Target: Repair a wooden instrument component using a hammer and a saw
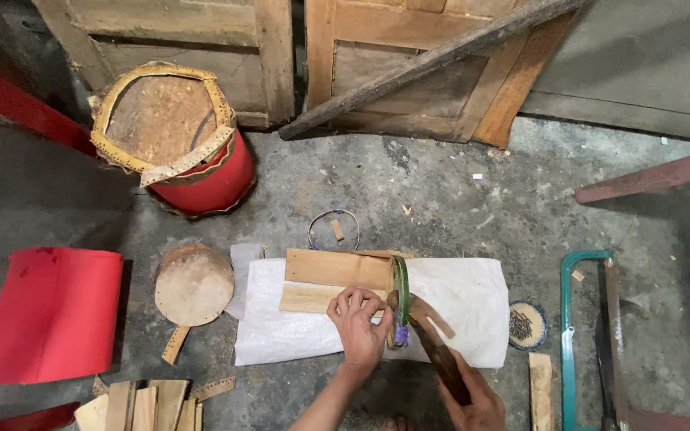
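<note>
My left hand (359, 323) presses down on a flat wooden strip (313, 298) that lies on a white woven sack (473, 299) on the floor. My right hand (477, 403) grips the dark wooden handle of a hammer (433, 343), whose head sits next to a green ring (400, 291) with a purple wrap standing on edge over the wood. A second wider board (333, 267) lies just behind the strip.
A red drum shell with a tan rim (171, 140) stands at the back left, a red sheet roll (53, 311) at the left, a round wooden disc (194, 284) beside the sack. A small dish of nails (527, 324), a green hacksaw (580, 335), wood offcuts (145, 403) and wooden doors (409, 64) surround me.
</note>
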